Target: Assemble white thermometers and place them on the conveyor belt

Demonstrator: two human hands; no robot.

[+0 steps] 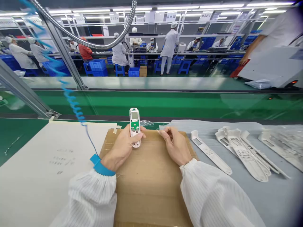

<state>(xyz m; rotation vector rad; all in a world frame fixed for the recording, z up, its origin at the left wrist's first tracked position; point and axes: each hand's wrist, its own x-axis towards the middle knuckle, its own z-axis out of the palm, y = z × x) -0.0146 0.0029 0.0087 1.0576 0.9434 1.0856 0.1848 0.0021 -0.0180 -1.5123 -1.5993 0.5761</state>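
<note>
My left hand (125,142) is wrapped round a white handset (135,127) held upright, its front open. A small grey screen sits at its top, with a green circuit board below, and my thumb lies across its lower part. A blue wrist strap (101,166) circles my left wrist. To the right, my right hand (176,145) is closed in a pinch above the cardboard (151,186). A thin clear edge shows at its fingertips, too small to name. Crumpled clear film (146,123) lies behind, between the two hands.
Several white plastic front covers (210,153) lie on grey foam sheeting (201,189) at right, with a clear bag (288,138) beyond. A coiled blue cord (73,104) runs down to the wrist strap. Paper (30,176) covers the left side. People sit and stand across the conveyor (151,82).
</note>
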